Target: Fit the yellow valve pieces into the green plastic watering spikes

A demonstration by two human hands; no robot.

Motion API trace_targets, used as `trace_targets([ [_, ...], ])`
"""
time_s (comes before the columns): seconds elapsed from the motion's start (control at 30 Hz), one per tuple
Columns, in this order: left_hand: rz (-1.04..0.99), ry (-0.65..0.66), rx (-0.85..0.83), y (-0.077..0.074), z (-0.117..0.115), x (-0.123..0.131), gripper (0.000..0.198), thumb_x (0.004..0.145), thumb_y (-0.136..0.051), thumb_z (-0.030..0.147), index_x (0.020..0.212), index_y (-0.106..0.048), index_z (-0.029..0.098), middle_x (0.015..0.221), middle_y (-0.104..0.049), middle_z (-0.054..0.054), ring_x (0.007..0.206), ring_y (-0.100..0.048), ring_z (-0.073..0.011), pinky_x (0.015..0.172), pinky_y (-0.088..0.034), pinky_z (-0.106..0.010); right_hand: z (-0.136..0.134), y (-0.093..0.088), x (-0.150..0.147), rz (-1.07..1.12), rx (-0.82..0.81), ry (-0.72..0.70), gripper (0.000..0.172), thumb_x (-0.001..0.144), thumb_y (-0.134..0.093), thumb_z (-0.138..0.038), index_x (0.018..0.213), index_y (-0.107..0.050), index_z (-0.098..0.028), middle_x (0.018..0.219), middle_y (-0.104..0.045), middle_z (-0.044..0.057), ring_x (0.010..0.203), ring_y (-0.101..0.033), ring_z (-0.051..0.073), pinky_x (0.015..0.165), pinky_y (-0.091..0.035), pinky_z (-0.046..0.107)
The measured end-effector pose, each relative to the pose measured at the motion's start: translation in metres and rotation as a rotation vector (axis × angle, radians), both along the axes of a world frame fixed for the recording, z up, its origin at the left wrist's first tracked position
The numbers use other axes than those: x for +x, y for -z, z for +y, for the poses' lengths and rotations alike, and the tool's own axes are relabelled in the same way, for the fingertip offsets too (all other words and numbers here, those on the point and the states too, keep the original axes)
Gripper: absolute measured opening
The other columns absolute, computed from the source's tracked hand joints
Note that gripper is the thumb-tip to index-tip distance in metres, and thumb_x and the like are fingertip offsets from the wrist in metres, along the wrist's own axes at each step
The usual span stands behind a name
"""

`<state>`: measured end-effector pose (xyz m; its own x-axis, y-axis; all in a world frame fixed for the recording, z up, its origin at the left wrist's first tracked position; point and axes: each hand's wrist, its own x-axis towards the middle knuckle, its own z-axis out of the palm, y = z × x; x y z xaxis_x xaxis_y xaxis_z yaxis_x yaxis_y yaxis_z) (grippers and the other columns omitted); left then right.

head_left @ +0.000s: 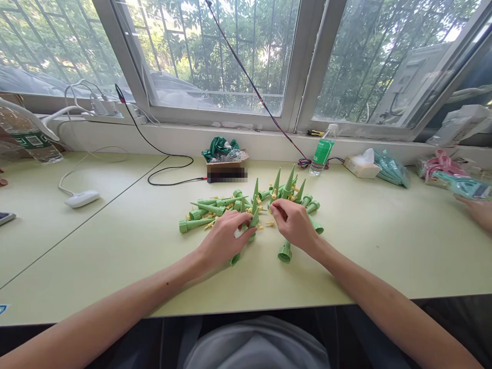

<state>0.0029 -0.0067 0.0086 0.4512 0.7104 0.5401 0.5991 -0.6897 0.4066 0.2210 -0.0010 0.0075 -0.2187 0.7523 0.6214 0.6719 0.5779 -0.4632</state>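
Observation:
My left hand (225, 233) is closed around a green plastic watering spike (254, 218) that points upward. The fingers of my right hand (295, 223) are pinched together to the right of it; whatever they hold, if anything, is hidden. Between the hands lies a small yellow valve piece (269, 223). Several more green spikes lie piled with yellow pieces to the left, such as this spike (196, 224). Behind my right hand a few spikes (288, 183) stand tip up. One spike with a ribbed, open cap (284, 253) lies below my right wrist.
A small cardboard box (226, 166) with green and clear plastic stands at the back. Right of it are a water bottle (322, 151), a tissue pack (361, 166) and bagged teal items (392, 169). Another person's hand (476, 212) reaches in at right. A white mouse-like device (82, 199) lies left.

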Motion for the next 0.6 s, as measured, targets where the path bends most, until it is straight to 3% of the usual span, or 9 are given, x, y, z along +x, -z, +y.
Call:
trace_targets([
  [0.2, 0.047, -0.063, -0.058, -0.0043, -0.0002, -0.0001, 0.006, 0.086, -0.069, 0.025, 0.086, -0.066, 0.020, 0.076, -0.069, 0.001, 0.071, -0.060, -0.0168, 0.072, -0.046, -0.030, 0.0050, 0.0046, 0.0014, -0.086, -0.040, 0.017, 0.012, 0.095, -0.053, -0.019, 0.091, -0.065, -0.018, 0.083, -0.068, 0.004, 0.070, -0.059, 0.017, 0.068, -0.043, 0.027],
  [0.6, 0.002, -0.084, -0.182, -0.0056, 0.0003, -0.0001, 0.019, 0.087, -0.067, 0.031, 0.076, -0.057, 0.019, 0.073, -0.065, 0.003, 0.063, -0.056, -0.0126, 0.063, -0.041, -0.026, 0.0064, 0.0026, 0.0026, -0.240, -0.195, 0.008, 0.010, 0.091, -0.064, -0.017, 0.097, -0.072, -0.018, 0.092, -0.071, 0.004, 0.064, -0.057, 0.013, 0.068, -0.043, 0.027],
])
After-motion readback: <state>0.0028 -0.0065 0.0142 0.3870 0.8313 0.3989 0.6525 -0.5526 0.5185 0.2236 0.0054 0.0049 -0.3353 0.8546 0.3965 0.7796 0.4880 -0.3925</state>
